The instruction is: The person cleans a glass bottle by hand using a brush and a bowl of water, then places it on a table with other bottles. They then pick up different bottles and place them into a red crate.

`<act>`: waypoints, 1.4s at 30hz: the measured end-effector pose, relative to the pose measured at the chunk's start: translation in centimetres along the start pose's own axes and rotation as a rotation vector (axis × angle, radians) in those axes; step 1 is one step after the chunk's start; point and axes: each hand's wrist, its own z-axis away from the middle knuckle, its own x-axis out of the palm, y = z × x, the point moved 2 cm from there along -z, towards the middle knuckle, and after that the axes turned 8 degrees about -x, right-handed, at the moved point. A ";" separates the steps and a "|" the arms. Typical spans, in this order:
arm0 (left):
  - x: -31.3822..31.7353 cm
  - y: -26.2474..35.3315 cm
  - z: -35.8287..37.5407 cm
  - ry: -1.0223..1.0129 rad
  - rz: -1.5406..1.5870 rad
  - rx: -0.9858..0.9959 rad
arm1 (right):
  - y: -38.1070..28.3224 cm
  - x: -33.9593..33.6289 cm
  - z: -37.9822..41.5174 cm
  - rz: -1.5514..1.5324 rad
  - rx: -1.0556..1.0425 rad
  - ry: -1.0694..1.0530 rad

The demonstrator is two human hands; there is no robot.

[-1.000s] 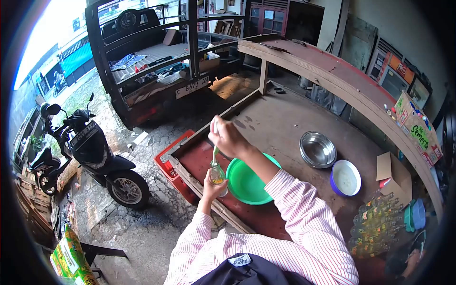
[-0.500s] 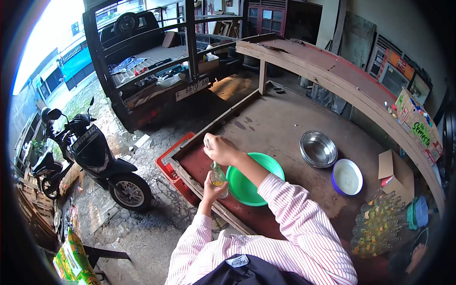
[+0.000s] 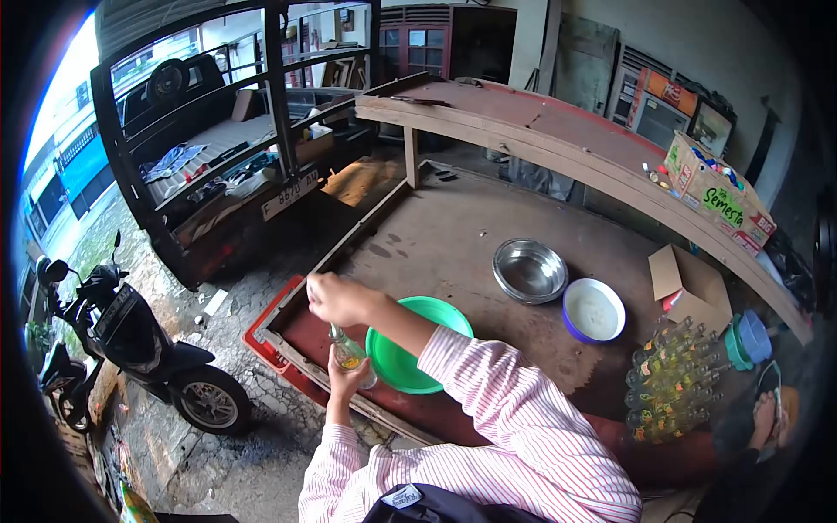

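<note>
My left hand [image 3: 346, 376] is wrapped round a clear glass bottle [image 3: 352, 357] with a yellow marking, held roughly upright at the table's left edge. Just above the bottle's mouth is my right hand [image 3: 336, 298], its fingers curled together; what they hold is too small to make out. A green basin [image 3: 405, 366] lies under my right forearm, to the right of the bottle.
Metal bowls [image 3: 529, 271] and a purple-rimmed bowl [image 3: 595, 311] stand on the table [image 3: 453, 218]. Several glass bottles [image 3: 671, 383] lie stacked near an open carton [image 3: 697, 292]. A red crate [image 3: 270, 349] adjoins the table's left edge. Another person's foot [image 3: 765, 418] shows at right.
The view has swung to the right, so the scene sits further left. My left hand still holds the bottle, and my right hand stays above its mouth.
</note>
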 end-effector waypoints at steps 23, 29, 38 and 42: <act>-0.3 -1.7 -0.3 0.020 0.004 0.032 | -1.9 -2.0 1.0 -0.022 -0.132 0.107; -0.2 -0.6 0.0 0.044 -0.099 0.052 | -1.0 -1.9 0.4 -0.129 -0.156 0.175; -0.3 -0.7 -0.3 0.039 -0.032 0.016 | -1.0 -1.9 1.6 -0.217 -0.248 0.401; -0.2 -0.9 -0.3 0.000 0.009 0.009 | 0.7 1.1 2.3 -0.361 0.001 0.162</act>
